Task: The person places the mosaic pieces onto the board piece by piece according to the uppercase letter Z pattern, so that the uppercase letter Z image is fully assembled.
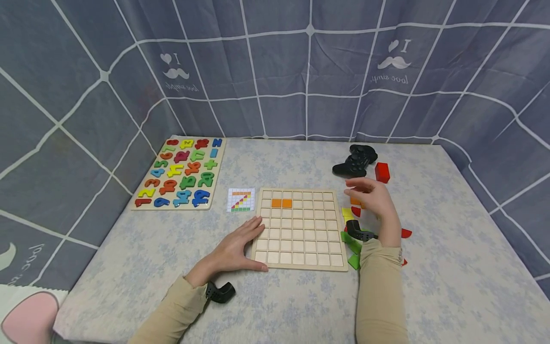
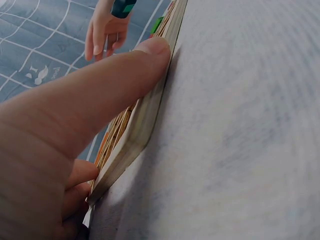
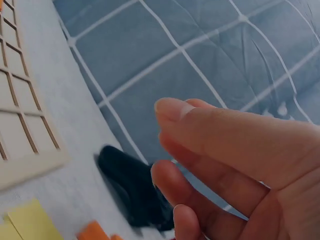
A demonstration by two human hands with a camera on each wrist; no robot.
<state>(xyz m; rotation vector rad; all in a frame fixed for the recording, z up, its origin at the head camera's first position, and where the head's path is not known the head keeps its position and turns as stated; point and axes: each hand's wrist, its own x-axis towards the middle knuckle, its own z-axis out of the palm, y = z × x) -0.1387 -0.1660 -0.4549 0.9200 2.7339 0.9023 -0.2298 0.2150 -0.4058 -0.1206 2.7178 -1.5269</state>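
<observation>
A square wooden grid board (image 1: 298, 234) lies on the table, with two orange square tiles (image 1: 281, 203) side by side in its second row. My left hand (image 1: 238, 243) spans the board's near left corner. Its thumb (image 2: 145, 60) rests along the near edge while the other fingers touch the left side. To the right of the board, my right hand (image 1: 373, 197) hovers over loose pieces, fingers loosely bent. Nothing shows between its thumb and fingertips in the right wrist view. Below it lie orange pieces (image 1: 355, 200), yellow tiles (image 3: 32, 220) and green pieces (image 1: 352, 243), partly hidden by hand and wrist.
Left of the board lies a small pattern card (image 1: 241, 199) with coloured squares. A number puzzle board (image 1: 172, 174) sits at the far left. Behind my right hand are a black game controller (image 1: 355, 161) and a red block (image 1: 382, 172). Red pieces (image 1: 406, 233) lie beside the right forearm.
</observation>
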